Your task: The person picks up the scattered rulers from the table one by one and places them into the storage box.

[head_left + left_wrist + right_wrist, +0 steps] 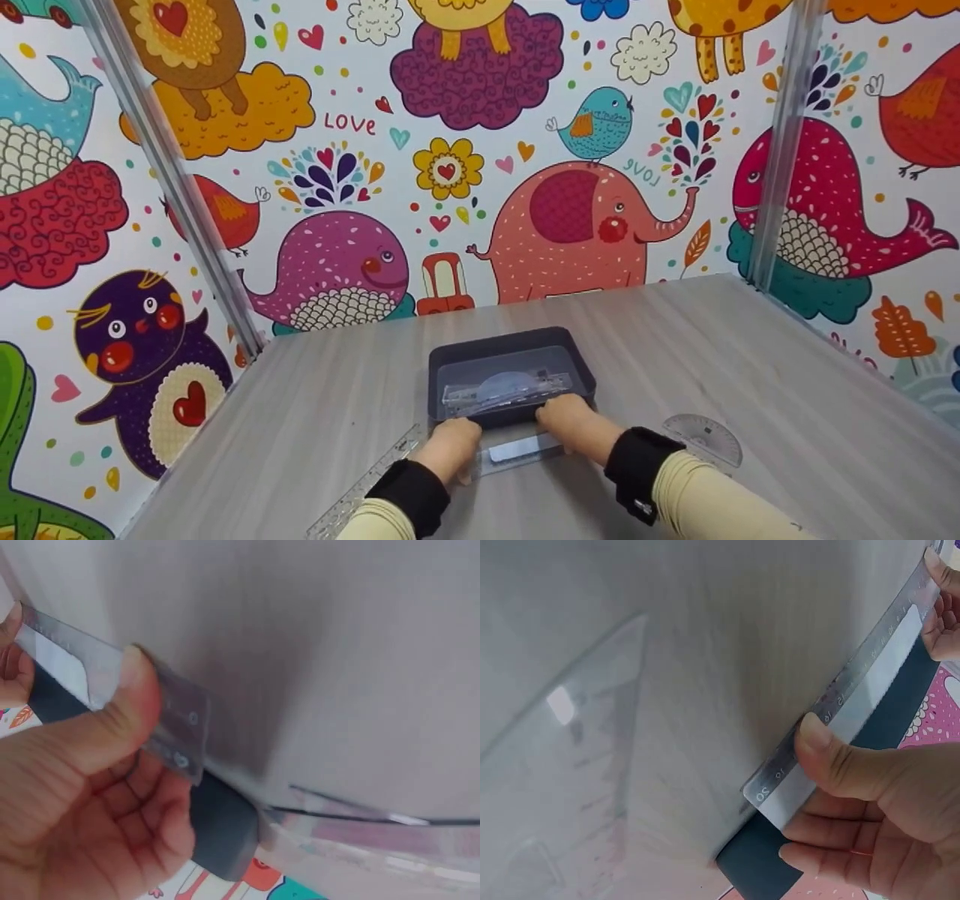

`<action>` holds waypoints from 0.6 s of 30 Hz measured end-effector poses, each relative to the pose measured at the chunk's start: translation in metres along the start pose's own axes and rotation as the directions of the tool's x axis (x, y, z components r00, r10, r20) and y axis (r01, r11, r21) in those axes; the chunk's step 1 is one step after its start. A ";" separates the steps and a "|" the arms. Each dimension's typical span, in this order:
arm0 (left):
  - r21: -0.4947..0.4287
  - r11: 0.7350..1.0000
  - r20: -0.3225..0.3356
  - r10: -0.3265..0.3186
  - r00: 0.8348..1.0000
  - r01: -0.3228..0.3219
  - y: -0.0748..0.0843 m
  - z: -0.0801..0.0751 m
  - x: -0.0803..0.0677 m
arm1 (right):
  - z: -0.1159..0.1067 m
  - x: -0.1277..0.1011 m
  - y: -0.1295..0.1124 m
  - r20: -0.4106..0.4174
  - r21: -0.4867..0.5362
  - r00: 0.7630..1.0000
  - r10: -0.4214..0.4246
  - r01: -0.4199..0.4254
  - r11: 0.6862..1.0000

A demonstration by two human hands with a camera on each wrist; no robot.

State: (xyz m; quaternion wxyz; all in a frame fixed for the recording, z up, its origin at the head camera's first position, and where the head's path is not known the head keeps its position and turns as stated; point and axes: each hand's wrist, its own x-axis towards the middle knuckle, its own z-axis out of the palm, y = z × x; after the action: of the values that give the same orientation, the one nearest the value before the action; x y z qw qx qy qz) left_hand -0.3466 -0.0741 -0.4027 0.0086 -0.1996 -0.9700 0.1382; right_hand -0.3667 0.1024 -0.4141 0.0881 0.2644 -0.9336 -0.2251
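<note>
Both hands hold one clear plastic ruler (pixel 521 450) by its two ends, along the near side of a dark grey box (pixel 491 341). My left hand (pixel 450 448) pinches the zero end, thumb on the face, as the left wrist view shows with the ruler (pixel 191 716). At the end marked 20, my right hand (pixel 862 791) pinches the ruler (pixel 761 791) between thumb and curled fingers. Inside the box lie clear drawing tools, among them a ruler (pixel 465 405) and a rounded, bluish clear piece (pixel 504 385).
Left of the box, another clear ruler (pixel 364 484) lies slanted on the wood-grain table (pixel 337 390). A clear protractor (pixel 705 437) rests right of the right hand. Behind the table stands a wall (pixel 465 150) printed with cartoon animals, with metal posts (pixel 176 172) at its corners.
</note>
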 end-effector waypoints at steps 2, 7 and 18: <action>-0.006 1.000 -0.016 0.013 1.000 -0.013 0.000 -0.001 -0.002 | -0.001 0.000 -0.001 0.004 -0.013 1.000 0.004 -0.004 1.000; -0.002 0.998 -0.091 0.058 0.994 -0.058 0.003 0.001 -0.006 | -0.002 -0.003 0.000 -0.046 -0.030 0.999 0.001 -0.002 1.000; 0.119 0.992 -0.270 0.070 0.960 -0.039 0.014 0.017 -0.022 | 0.008 -0.030 0.009 -0.284 -0.039 0.945 -0.161 0.156 0.987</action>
State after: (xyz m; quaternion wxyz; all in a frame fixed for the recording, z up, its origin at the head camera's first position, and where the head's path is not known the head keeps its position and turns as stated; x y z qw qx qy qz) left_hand -0.3223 -0.0746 -0.4217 0.1501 -0.2425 -0.9443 0.1639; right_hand -0.3479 0.1284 -0.4178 0.2059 0.3677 -0.8849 -0.1985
